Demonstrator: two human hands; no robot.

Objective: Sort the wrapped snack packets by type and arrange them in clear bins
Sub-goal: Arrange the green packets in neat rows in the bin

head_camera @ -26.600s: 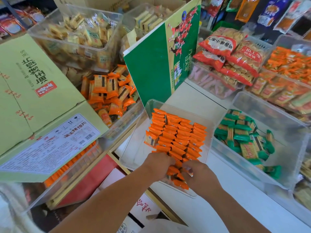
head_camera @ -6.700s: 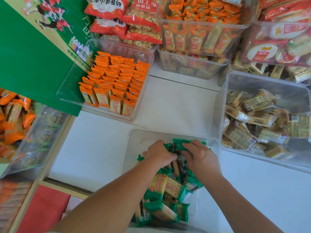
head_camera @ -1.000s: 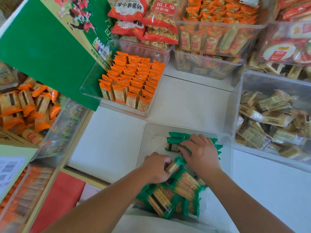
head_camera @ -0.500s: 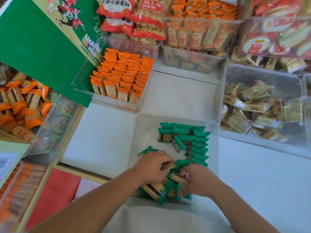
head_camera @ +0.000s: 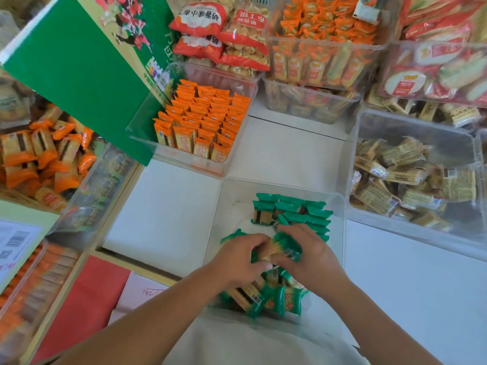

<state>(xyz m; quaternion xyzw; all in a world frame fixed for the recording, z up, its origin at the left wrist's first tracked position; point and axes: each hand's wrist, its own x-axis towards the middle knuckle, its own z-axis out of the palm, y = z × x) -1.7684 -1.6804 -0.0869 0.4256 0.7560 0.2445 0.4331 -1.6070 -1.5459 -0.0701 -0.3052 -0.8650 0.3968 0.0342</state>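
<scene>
Left hand [head_camera: 241,255] and right hand [head_camera: 309,252] both grip 1 green-wrapped snack packet [head_camera: 276,247] over clear plastic bin [head_camera: 338,233] on white bench [head_camera: 168,212].

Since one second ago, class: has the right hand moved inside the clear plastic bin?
Yes: the right hand withdrew from the far wall of the clear plastic bin toward the person.

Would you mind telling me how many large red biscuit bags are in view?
4, piled at the back, behind the orange-packet bin: upper-left bag, lower-left bag, upper-right bag, lower-right bag. More may be hidden beneath.
</scene>
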